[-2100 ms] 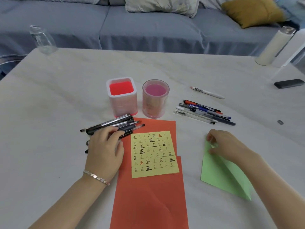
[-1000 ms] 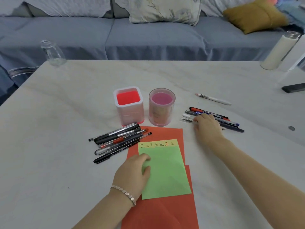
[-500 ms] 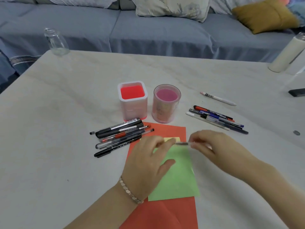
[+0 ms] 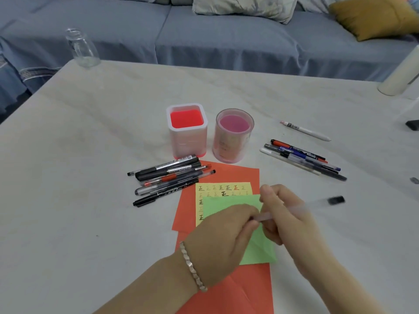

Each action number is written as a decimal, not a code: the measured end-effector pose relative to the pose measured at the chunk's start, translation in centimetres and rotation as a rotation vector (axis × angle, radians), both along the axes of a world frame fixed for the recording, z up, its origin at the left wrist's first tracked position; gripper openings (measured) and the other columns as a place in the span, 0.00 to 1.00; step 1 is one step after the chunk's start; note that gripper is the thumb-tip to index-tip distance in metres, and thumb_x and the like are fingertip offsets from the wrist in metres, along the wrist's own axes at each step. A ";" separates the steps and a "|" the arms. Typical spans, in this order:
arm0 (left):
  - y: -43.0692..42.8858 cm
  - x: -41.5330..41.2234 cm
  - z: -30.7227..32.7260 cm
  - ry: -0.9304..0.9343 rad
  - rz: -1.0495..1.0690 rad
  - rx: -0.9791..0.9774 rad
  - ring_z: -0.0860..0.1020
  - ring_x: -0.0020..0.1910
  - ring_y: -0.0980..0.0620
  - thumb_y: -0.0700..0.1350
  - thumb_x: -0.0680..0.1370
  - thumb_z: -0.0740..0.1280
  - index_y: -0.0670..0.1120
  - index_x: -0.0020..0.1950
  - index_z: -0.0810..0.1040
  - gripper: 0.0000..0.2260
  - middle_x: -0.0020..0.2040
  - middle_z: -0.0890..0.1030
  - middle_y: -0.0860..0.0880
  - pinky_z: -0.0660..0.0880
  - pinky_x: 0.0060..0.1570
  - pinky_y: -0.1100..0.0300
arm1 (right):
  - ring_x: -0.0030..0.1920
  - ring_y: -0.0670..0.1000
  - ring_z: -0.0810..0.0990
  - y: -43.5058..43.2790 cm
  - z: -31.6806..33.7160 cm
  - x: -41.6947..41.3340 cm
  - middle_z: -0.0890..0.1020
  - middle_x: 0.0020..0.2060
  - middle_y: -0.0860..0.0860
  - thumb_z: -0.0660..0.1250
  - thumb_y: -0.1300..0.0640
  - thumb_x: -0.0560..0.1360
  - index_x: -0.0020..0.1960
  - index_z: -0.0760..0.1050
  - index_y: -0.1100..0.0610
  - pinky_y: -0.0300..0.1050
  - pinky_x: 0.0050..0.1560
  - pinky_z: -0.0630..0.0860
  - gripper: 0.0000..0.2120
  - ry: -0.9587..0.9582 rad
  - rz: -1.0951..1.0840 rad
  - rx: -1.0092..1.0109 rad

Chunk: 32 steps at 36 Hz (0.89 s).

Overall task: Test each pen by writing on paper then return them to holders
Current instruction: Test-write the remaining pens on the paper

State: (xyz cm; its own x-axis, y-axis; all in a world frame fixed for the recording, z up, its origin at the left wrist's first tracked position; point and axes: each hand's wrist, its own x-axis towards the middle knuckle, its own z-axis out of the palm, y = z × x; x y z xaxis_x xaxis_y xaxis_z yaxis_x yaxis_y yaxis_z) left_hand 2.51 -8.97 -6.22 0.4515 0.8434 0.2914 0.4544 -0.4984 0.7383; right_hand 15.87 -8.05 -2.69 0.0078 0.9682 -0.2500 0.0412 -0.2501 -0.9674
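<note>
A clear glass bottle (image 4: 82,49) is seen at the far left corner of the worktop (image 4: 90,166). Nearer, left of centre, a cluster of dark and red pens (image 4: 169,177) is laid just in front of a square holder (image 4: 187,141) with a red inside. A round pink holder (image 4: 233,143) is stood just right of it. An orange paper (image 4: 235,175) is spread on the near side of the holders. On it lies a yellow sheet (image 4: 223,189) of written marks, and a green sheet (image 4: 220,203) is laid over most of that. Above the green sheet a blurred clear pen (image 4: 317,204) with a dark cap at its right end is held by both hands. Its left end is pinched by the curled fingers of the left hand (image 4: 222,234), and its barrel is gripped by the right hand (image 4: 288,216). Farther right, a second bunch of pens (image 4: 303,157) is laid on the worktop, with a single white pen (image 4: 305,130) set apart beyond it. A white cylinder (image 4: 400,73) is stood at the far right edge.
</note>
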 end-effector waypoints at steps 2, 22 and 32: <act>-0.1 -0.1 0.0 0.024 -0.020 0.027 0.68 0.34 0.62 0.51 0.79 0.50 0.47 0.48 0.72 0.14 0.35 0.68 0.60 0.65 0.35 0.71 | 0.19 0.44 0.59 -0.1 -0.2 -0.6 0.62 0.17 0.46 0.61 0.47 0.70 0.29 0.65 0.59 0.33 0.20 0.57 0.19 0.078 -0.042 0.027; 0.8 -4.7 -2.5 0.223 0.550 -0.201 0.73 0.39 0.51 0.41 0.79 0.52 0.47 0.60 0.72 0.13 0.35 0.67 0.58 0.68 0.35 0.62 | 0.36 0.35 0.80 -0.4 -5.7 1.3 0.81 0.34 0.32 0.67 0.51 0.71 0.44 0.80 0.42 0.25 0.42 0.72 0.05 -0.397 0.154 0.422; 0.2 -6.0 -6.4 0.555 0.438 0.135 0.67 0.64 0.48 0.44 0.74 0.56 0.43 0.62 0.73 0.18 0.62 0.76 0.44 0.59 0.64 0.51 | 0.67 0.50 0.71 -1.4 -10.5 1.1 0.76 0.64 0.50 0.43 0.35 0.77 0.54 0.68 0.46 0.45 0.68 0.59 0.21 -1.099 0.641 0.518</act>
State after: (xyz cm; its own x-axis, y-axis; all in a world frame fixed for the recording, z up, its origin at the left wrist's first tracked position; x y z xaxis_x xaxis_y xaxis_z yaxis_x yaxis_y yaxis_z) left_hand -3.46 -8.75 -12.58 0.1915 0.9537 0.2321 0.9240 -0.2549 0.2850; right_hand 16.96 -9.40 -13.15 -0.5148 0.8571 -0.0179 0.8098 0.4793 -0.3385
